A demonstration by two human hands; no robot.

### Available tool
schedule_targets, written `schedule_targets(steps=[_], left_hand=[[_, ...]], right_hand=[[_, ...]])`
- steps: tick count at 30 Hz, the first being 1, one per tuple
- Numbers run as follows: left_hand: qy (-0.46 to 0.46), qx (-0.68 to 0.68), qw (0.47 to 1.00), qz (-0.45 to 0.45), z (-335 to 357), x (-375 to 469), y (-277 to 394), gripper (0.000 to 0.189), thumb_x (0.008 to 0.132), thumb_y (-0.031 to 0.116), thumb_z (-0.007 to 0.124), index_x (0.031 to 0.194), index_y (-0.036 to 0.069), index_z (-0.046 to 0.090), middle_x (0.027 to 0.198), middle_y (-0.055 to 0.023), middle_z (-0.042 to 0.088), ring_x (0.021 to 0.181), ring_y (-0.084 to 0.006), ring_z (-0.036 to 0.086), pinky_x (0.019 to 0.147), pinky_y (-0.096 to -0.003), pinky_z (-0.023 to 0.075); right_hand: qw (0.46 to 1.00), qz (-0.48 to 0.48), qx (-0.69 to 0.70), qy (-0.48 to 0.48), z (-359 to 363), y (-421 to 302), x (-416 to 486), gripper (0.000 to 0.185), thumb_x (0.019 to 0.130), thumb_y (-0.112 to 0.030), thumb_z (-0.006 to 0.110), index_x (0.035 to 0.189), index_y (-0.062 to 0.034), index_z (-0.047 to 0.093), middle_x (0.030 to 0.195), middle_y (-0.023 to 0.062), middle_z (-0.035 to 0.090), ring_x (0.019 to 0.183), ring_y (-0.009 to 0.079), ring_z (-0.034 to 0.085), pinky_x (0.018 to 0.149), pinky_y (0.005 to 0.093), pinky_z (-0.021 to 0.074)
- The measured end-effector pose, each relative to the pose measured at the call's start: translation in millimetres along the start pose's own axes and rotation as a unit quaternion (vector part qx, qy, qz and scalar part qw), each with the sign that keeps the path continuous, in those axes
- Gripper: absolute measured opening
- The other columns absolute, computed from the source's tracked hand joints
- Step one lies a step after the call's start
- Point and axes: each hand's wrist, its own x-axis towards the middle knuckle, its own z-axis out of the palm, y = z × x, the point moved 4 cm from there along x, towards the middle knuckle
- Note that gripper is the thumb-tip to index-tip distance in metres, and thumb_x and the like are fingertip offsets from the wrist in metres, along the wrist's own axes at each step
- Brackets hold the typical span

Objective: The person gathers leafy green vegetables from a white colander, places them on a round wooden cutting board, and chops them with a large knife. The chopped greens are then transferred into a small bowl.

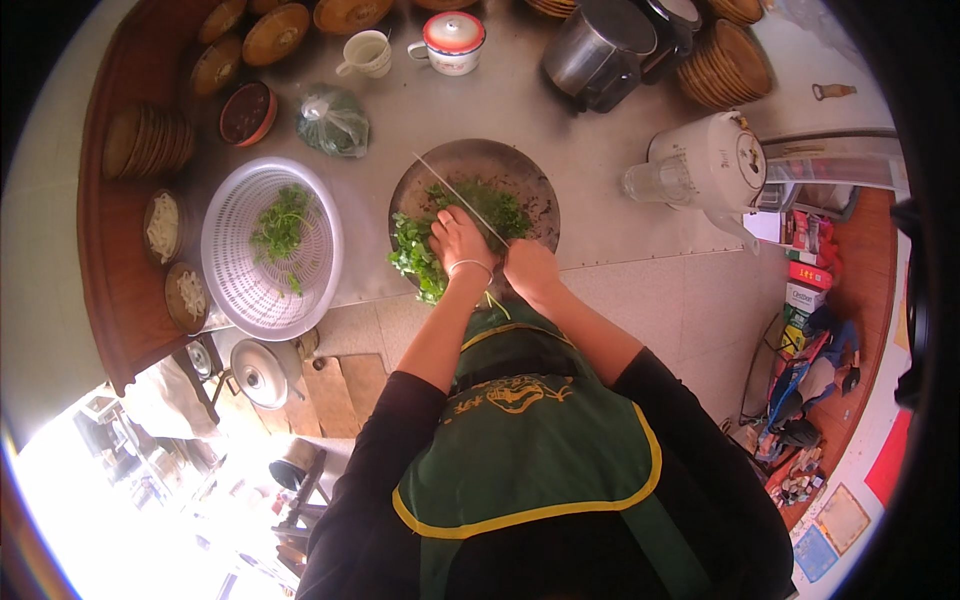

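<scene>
A round cutting board (541,176) lies at the edge of the metal counter, with leafy green herbs on it. My left hand (459,238), a bangle at its wrist, presses on the uncut herbs (420,251), fingertips close to the blade. My right hand (531,268) is closed around the handle of a knife (461,196), seen nearly edge-on and slanting up to the left across the board. Chopped herbs (510,214) lie beyond the blade. Left of the board, a white plastic colander (330,240) holds a small bunch of herbs (285,225).
Behind the board stand a tied plastic bag of greens (334,124), a white cup (367,56), a lidded enamel mug (452,49) and a metal pot (592,49). Right are a glass jar (652,182) and a white kettle (705,161). Bowls of pale strips (163,225) flank the colander.
</scene>
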Motion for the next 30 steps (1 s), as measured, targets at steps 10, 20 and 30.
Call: schedule_targets(steps=[10, 20, 30], left_hand=[[0.005, 0.031, 0.987, 0.155, -10.9, -9.7, -16.7, 0.093, 0.046, 0.028, 0.083, 0.123, 0.003, 0.036, 0.117, -0.0089, 0.043, 0.109, -0.0259, 0.041, 0.092, -0.0373, 0.0344], [-0.022, 0.106, 0.989, 0.102, -10.1, -12.0, -12.7, 0.100, 0.049, 0.036, 0.083, 0.131, 0.007, 0.033, 0.134, -0.0108, 0.033, 0.118, -0.0344, 0.034, 0.102, -0.0490, 0.0238], [-0.094, 0.121, 0.986, 0.062, -9.8, -7.8, -12.2, 0.108, 0.051, 0.039, 0.082, 0.135, 0.005, 0.024, 0.138, -0.0094, 0.029, 0.120, -0.0290, 0.034, 0.099, -0.0511, 0.0284]], right_hand=[[0.999, -0.006, -0.026, 0.039, -29.5, 17.3, -6.9, 0.024, 0.082, -0.021, 0.054, 0.073, 0.0002, 0.062, 0.070, 0.0199, 0.061, 0.068, 0.0373, 0.061, 0.061, 0.0455, 0.0493], [0.999, 0.004, -0.044, 0.004, -6.7, 8.7, -5.0, 0.017, 0.077, -0.012, 0.053, 0.076, 0.0006, 0.063, 0.074, 0.0202, 0.062, 0.072, 0.0370, 0.062, 0.063, 0.0446, 0.0504], [0.996, -0.035, -0.001, 0.086, -24.1, 15.2, -18.5, 0.029, 0.081, -0.024, 0.056, 0.069, 0.0020, 0.060, 0.067, 0.0211, 0.059, 0.067, 0.0393, 0.058, 0.061, 0.0476, 0.0468]])
